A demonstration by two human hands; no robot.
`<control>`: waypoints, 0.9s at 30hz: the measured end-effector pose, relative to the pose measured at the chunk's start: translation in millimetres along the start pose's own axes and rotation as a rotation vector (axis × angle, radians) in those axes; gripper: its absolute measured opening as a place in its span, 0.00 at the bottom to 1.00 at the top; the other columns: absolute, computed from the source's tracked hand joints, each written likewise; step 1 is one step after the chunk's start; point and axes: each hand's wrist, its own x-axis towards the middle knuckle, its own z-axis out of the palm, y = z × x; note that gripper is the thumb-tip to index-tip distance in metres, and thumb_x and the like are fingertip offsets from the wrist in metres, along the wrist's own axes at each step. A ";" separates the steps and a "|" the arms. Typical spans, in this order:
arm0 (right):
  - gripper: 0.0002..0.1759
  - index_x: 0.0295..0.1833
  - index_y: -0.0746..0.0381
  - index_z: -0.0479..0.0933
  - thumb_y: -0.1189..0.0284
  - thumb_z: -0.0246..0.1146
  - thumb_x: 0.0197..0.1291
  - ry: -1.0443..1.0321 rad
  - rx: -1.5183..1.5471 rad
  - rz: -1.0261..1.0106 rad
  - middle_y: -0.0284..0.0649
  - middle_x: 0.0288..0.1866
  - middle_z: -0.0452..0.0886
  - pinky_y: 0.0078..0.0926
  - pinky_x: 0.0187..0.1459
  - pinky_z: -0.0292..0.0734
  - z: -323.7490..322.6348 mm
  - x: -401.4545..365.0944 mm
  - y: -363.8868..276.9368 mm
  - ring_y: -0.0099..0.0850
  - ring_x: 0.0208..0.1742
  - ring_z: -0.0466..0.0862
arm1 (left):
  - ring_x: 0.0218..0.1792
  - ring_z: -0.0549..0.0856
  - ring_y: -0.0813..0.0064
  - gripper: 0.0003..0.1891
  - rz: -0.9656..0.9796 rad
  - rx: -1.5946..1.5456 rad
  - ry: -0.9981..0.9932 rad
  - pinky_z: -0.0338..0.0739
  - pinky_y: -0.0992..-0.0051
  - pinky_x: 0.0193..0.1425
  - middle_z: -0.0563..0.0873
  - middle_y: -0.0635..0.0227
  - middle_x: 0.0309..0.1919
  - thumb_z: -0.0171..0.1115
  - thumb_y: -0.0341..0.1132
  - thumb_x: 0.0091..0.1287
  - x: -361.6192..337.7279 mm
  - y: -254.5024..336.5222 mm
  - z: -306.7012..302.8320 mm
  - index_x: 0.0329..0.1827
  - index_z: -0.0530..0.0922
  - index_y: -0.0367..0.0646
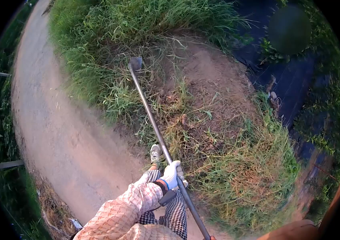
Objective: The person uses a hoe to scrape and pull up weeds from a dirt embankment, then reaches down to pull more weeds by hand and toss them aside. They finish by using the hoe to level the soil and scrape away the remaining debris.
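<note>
Dirt path [58,132] skirts a grassy bank [234,168]; left hand [172,175] fingers clamp the hoe [154,120], its blade [135,63] at the grass edge; right hand [210,238] grip is cut off, cannot tell.

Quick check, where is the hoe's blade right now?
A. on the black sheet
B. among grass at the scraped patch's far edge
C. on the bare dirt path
B: the hoe blade sits among grass at the edge of the scraped patch, clear of the path and the black sheet.
</note>
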 end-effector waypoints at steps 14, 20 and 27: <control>0.15 0.43 0.60 0.77 0.62 0.57 0.56 0.048 0.372 -0.330 0.52 0.29 0.79 0.43 0.35 0.74 6.2 29.8 -66.4 0.49 0.33 0.81 | 0.09 0.64 0.82 0.14 0.415 0.260 0.233 0.61 0.79 0.12 0.64 0.80 0.12 0.56 0.38 0.63 33.3 87.6 -24.6 0.21 0.63 0.54; 0.13 0.40 0.59 0.79 0.64 0.58 0.52 0.138 0.076 -0.267 0.49 0.29 0.80 0.43 0.36 0.74 48.8 30.8 -5.6 0.48 0.34 0.81 | 0.11 0.61 0.79 0.11 0.180 0.041 0.065 0.62 0.75 0.16 0.60 0.79 0.13 0.52 0.36 0.65 -3.8 46.0 -33.4 0.24 0.63 0.54; 0.13 0.43 0.61 0.76 0.66 0.57 0.55 -0.143 0.510 -0.332 0.53 0.33 0.79 0.38 0.34 0.72 -41.8 37.1 -113.8 0.44 0.35 0.81 | 0.11 0.64 0.83 0.17 0.380 0.095 0.023 0.60 0.80 0.14 0.63 0.82 0.12 0.53 0.39 0.66 9.6 148.5 -6.4 0.18 0.61 0.56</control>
